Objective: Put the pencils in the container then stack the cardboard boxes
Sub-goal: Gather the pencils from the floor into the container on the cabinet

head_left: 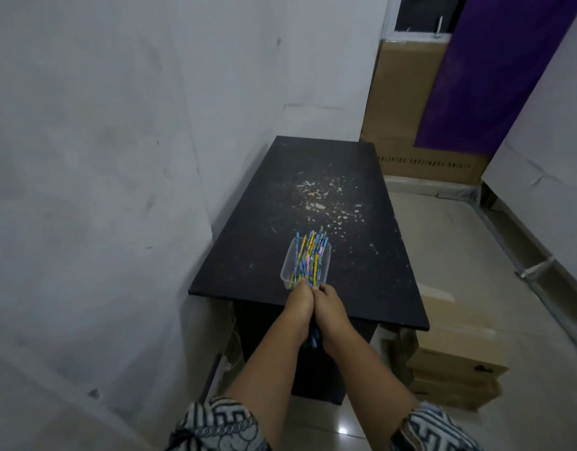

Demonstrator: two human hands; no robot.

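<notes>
Past your sleeves, your left hand and right hand are pressed together, both gripping the pencils, whose tips sit inside the clear container on the table. You seem to be on the first step. Next, release the bundle gently, then stack the cardboard boxes on the floor to your right.

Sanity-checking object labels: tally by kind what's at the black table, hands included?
clear container: 1
pencil bundle: 1 (pencils too bunched to count singly)
hands: 2, left hand and right hand, both with a grip on the pencil bundle
black table: 1
Total: 5
</notes>
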